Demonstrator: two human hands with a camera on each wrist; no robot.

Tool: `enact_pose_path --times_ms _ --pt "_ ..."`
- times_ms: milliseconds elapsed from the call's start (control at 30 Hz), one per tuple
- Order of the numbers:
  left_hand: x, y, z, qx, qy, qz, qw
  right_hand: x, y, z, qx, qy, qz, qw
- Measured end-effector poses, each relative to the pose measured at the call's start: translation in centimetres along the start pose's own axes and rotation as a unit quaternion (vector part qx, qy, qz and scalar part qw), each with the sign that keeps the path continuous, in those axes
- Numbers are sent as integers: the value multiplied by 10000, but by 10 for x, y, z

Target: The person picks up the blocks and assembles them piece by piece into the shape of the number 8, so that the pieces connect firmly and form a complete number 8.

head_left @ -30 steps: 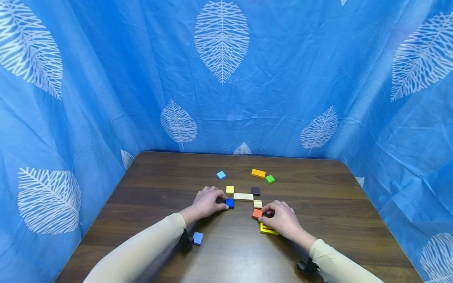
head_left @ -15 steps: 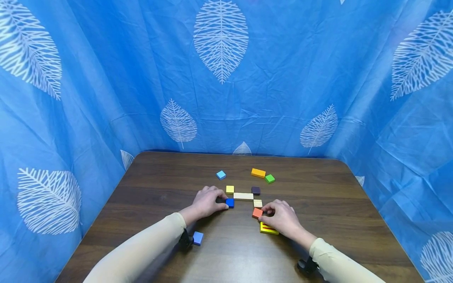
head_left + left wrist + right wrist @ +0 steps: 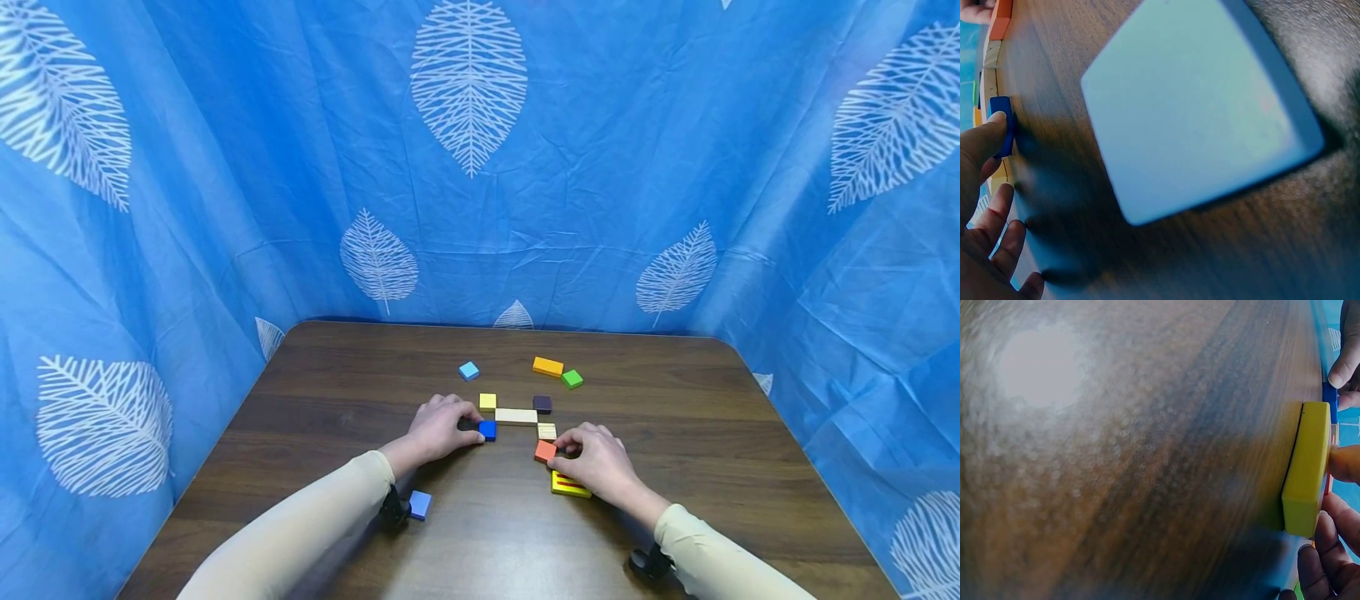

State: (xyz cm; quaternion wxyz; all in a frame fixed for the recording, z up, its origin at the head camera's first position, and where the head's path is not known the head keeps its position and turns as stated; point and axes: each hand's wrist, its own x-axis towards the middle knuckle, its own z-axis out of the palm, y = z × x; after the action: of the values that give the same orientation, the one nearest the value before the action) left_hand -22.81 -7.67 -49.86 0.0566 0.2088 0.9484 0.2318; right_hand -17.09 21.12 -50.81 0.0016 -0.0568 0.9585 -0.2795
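Observation:
My left hand (image 3: pixel 441 427) pinches a dark blue block (image 3: pixel 487 431) between thumb and fingers; the left wrist view shows the thumb on this blue block (image 3: pixel 1001 105). An orange-red block (image 3: pixel 545 452) is pinched by my right hand (image 3: pixel 597 462). Just below that hand lies a yellow block with red stripes (image 3: pixel 570 486), partly covered by it. Between the hands, a long cream block (image 3: pixel 516 417) touches a small striped beige block (image 3: pixel 547 432) at its right end. A pale yellow block (image 3: pixel 487 402) and a dark purple block (image 3: pixel 542 405) sit at its far corners.
Farther back on the brown table (image 3: pixel 360 358) are a light blue block (image 3: pixel 468 371), an orange block (image 3: pixel 548 367) and a green block (image 3: pixel 572 380). A periwinkle block (image 3: pixel 420 505) lies beside the left wrist. Blue curtains (image 3: pixel 480 233) surround the table.

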Motion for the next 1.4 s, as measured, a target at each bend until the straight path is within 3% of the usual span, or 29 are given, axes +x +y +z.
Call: enact_pose_path --times_ms 1400 --pt "1 -3 2 -93 1 -7 10000 1 2 2 -26 -74 -18 10000"
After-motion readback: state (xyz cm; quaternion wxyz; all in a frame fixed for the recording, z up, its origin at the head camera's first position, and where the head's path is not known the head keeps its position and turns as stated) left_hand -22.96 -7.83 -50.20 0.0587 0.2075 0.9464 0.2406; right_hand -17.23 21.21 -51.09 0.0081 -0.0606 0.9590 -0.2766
